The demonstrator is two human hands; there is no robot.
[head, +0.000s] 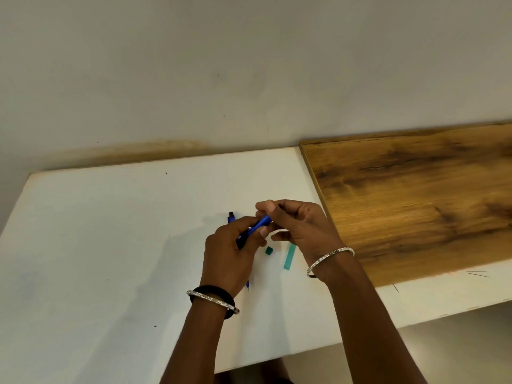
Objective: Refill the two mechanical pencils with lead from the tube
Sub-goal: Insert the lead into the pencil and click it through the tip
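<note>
while the left hand (230,256) grips a blue pencil (260,224), the right hand (302,225) pinches its upper end.

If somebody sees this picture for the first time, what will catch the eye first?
Two hands meet at the middle of the white table: the left hand grips a blue mechanical pencil and the right hand pinches its upper end. Just beside them lie a small green cap and a teal lead tube. A brown wooden board covers the table's right part.
</note>
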